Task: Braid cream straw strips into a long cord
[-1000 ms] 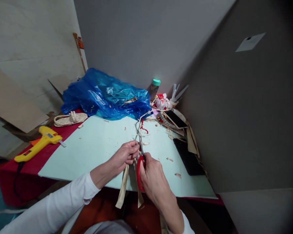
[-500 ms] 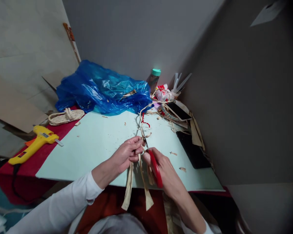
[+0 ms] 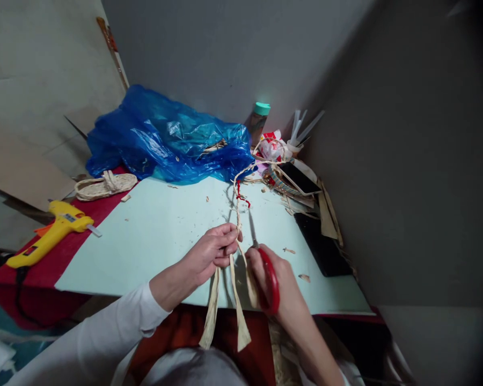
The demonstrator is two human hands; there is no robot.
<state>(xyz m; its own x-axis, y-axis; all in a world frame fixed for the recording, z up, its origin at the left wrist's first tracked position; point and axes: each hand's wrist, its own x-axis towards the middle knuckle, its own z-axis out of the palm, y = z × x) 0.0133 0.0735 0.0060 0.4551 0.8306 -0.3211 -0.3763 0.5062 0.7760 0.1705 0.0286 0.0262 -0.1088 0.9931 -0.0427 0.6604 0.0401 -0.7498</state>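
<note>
My left hand pinches a pale braided straw cord where the braid ends. The cord runs away over the light green board to a red tie and on to the clutter at the back. Below my fingers, loose flat straw strips hang over the table's front edge. My right hand is closed round the red handles of a pair of scissors. Their blades point up beside the cord, just right of my left fingers.
A yellow glue gun lies on the red cloth at the left. Behind it sit a coil of straw rope and a crumpled blue plastic bag. A bottle, a phone and scraps crowd the back right corner by the wall.
My right hand with the scissors has swung out to the right of the cord. My left hand has kept its pinch on the braid. The view has tipped slightly downward.
</note>
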